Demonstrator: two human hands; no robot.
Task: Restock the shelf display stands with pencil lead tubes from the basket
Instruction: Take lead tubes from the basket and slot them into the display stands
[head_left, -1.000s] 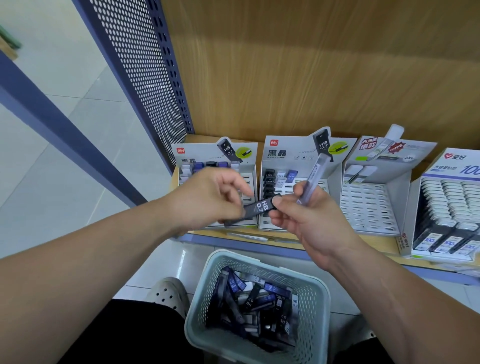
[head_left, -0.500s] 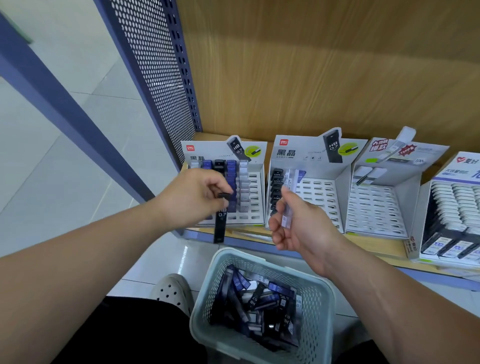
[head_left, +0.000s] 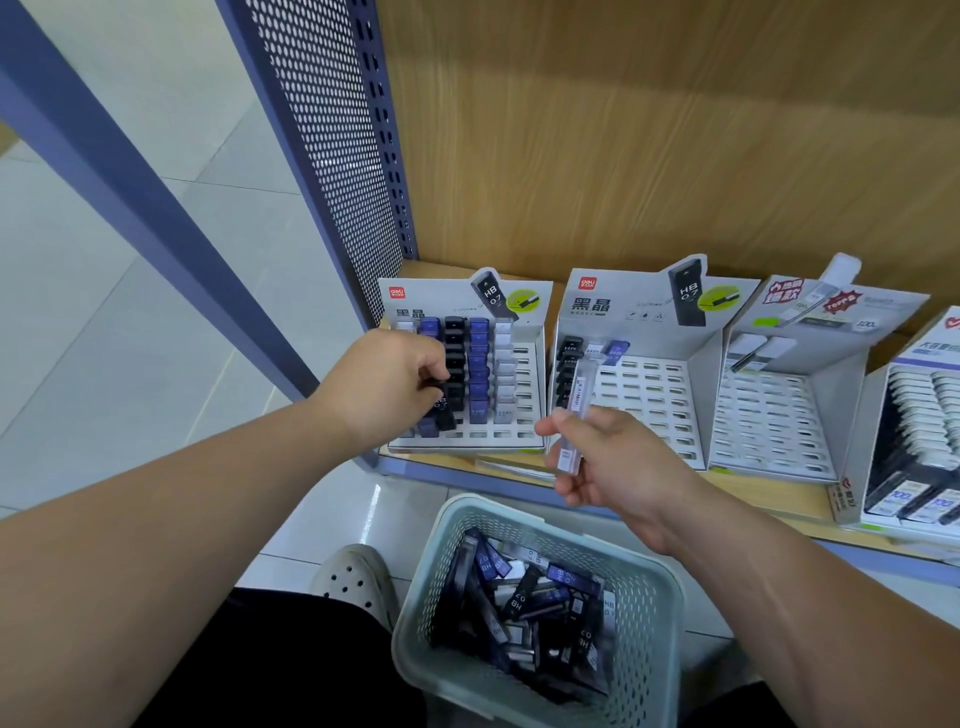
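Observation:
My left hand (head_left: 387, 387) pinches a black lead tube (head_left: 443, 410) and holds its lower end at a front slot of the leftmost display stand (head_left: 522, 384), beside its rows of black, blue and white tubes. My right hand (head_left: 608, 462) grips a clear lead tube (head_left: 575, 415) upright in front of the second stand (head_left: 657, 395), which holds one black column and a few tubes at its back left. Below, a pale green basket (head_left: 649, 618) holds several black and blue lead tubes (head_left: 524, 597).
A third stand (head_left: 774, 415), almost bare, and a fourth stand (head_left: 919, 441) full of white-capped tubes sit further right on the wooden shelf (head_left: 769, 491). A perforated blue side panel (head_left: 332, 156) bounds the shelf on the left. My shoe (head_left: 356, 582) is beside the basket.
My left hand has carried the black tube from mid-air forward into the leftmost stand. My right hand has shifted right and raised the clear tube upright.

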